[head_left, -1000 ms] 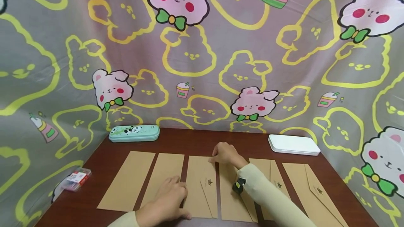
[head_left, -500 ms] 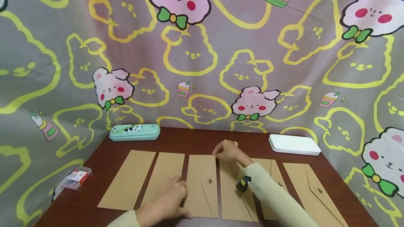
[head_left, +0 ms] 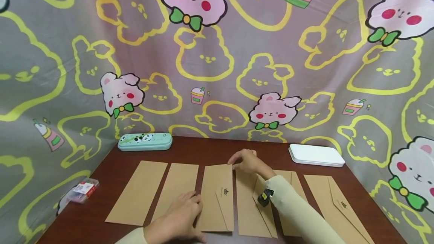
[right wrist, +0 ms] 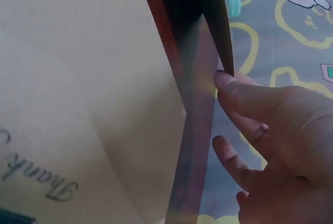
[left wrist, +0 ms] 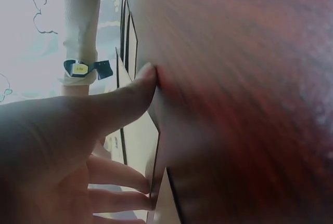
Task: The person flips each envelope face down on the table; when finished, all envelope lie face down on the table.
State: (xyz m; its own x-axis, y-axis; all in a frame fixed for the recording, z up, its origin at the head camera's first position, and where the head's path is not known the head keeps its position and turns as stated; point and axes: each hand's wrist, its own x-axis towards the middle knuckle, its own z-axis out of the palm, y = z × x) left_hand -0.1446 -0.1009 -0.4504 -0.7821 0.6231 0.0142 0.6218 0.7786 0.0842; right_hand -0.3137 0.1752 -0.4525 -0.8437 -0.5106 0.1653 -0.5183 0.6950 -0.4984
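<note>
Six-odd kraft-paper envelopes lie in a row; several bear a pointed flap and a small crown print. My right hand pinches the upper right corner of the third envelope, whose right side is raised off the table. In the right wrist view, thumb and forefinger hold the lifted envelope's edge, while a neighbouring envelope with "Thank" printed on it lies nearer. My left hand rests spread over the second envelope, by the third one's left edge. The left thumb is extended near the tabletop in the left wrist view.
A green panda pencil case stands at the back left, a white case at the back right. A small clear box sits at the left edge. Patterned cloth encloses the dark red table.
My right hand has gripped the third envelope's corner and lifted its right side slightly, moving a little rightward and up. The left hand has stayed nearly in place.
</note>
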